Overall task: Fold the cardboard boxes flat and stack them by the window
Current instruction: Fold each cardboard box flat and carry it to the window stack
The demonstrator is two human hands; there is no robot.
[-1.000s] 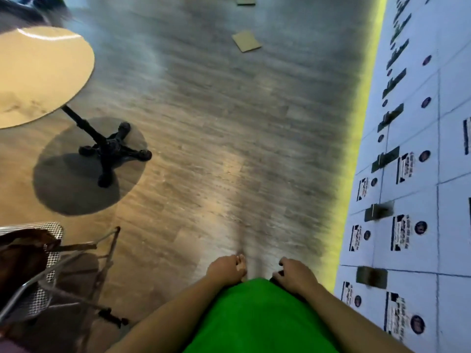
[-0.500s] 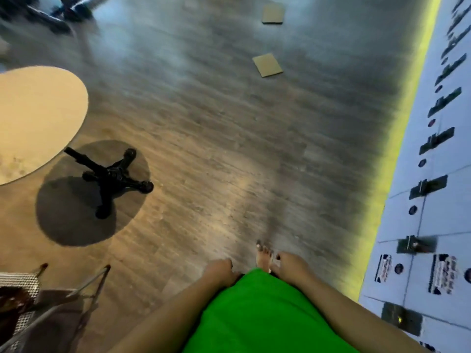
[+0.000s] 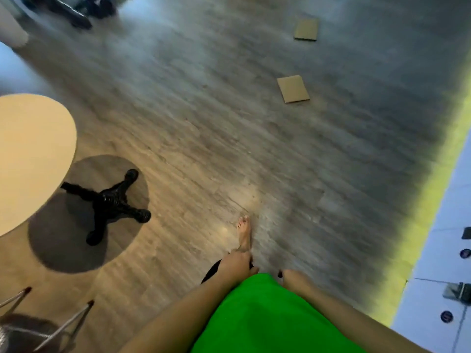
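Two cardboard pieces [image 3: 293, 88] — flat (brown), well apart.

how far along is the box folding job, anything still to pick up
Two cardboard pieces, the near one and the far one, already lie flat on the floor. Nothing is in hand: the left hand and right hand carry no cardboard. Left: gather both and stack them; no window stack shows.

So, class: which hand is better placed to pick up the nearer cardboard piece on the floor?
Right, marginally: the cardboard piece lies ahead and right of the right hand; the left hand sits further left. Both are far.
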